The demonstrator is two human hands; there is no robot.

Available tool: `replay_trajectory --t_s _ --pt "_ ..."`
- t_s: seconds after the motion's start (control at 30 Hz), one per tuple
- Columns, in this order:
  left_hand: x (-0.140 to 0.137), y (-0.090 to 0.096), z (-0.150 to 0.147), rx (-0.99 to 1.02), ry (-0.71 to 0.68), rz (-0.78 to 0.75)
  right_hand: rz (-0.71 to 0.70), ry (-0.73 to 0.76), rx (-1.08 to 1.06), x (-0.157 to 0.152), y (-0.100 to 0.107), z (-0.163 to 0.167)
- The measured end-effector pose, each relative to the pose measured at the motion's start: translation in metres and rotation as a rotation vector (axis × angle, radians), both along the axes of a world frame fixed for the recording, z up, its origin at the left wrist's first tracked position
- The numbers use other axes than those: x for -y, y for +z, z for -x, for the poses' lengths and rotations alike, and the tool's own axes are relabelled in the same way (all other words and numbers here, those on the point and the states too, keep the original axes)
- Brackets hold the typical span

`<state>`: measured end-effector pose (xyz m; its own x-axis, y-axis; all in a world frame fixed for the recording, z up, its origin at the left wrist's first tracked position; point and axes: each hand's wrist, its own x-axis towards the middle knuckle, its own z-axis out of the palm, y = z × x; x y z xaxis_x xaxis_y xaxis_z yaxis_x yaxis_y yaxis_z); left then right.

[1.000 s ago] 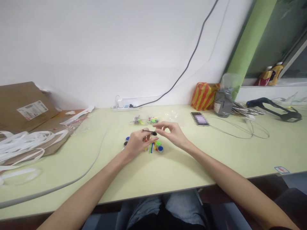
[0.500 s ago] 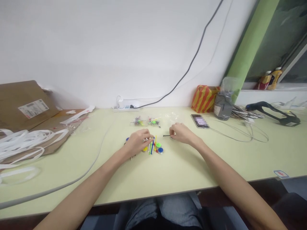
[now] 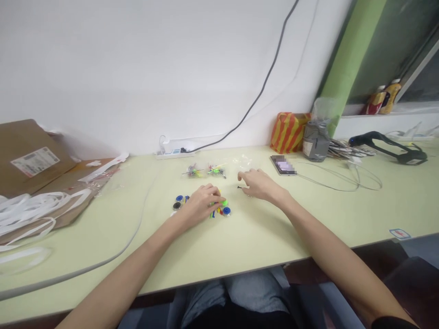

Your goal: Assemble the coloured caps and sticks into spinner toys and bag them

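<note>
My left hand (image 3: 205, 202) lies over a cluster of small coloured plastic parts, its fingers stretched out and touching a bright green disc (image 3: 225, 202). Just below that disc is a blue disc (image 3: 227, 211) with a clear base; yellow, red and blue sticks are partly hidden under the fingers. Left of this hand sit another blue disc (image 3: 179, 198) and a black disc (image 3: 176, 206). My right hand (image 3: 258, 183) is to the right with thumb and index finger apart. A small black stick (image 3: 239, 187) shows by its thumb, partly covered.
Two clear bags of coloured parts, a left bag (image 3: 193, 171) and a right bag (image 3: 216, 171), lie behind the hands. Farther right are a phone (image 3: 283, 165), a striped bag (image 3: 288, 132) and a thin cable (image 3: 329, 185). A grey cable (image 3: 126, 244) crosses the left side.
My right thumb and index finger have parted from their pinch on the black stick. My left fingers have shifted over the parts to the green disc, uncovering discs on the left.
</note>
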<state>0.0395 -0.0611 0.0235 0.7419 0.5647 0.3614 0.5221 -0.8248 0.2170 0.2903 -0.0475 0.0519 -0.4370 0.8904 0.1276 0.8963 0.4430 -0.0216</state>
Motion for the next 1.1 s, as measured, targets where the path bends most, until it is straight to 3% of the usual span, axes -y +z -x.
replay_trajectory --t_s 0.13,0.5,0.8,1.1 --pt "-0.002 -0.001 -0.002 -0.028 0.026 0.006 -0.043 0.003 -0.083 0.002 -0.001 0.008" --pt "-0.003 -0.002 -0.004 -0.045 0.016 -0.015 0.039 0.077 -0.097 0.006 -0.008 0.025" --pt "-0.011 0.012 -0.015 -0.186 -0.023 -0.034 -0.002 0.039 -0.164 0.002 -0.011 0.030" --pt "-0.006 0.010 -0.019 -0.260 -0.022 -0.219 -0.025 0.107 -0.216 0.002 -0.023 0.038"
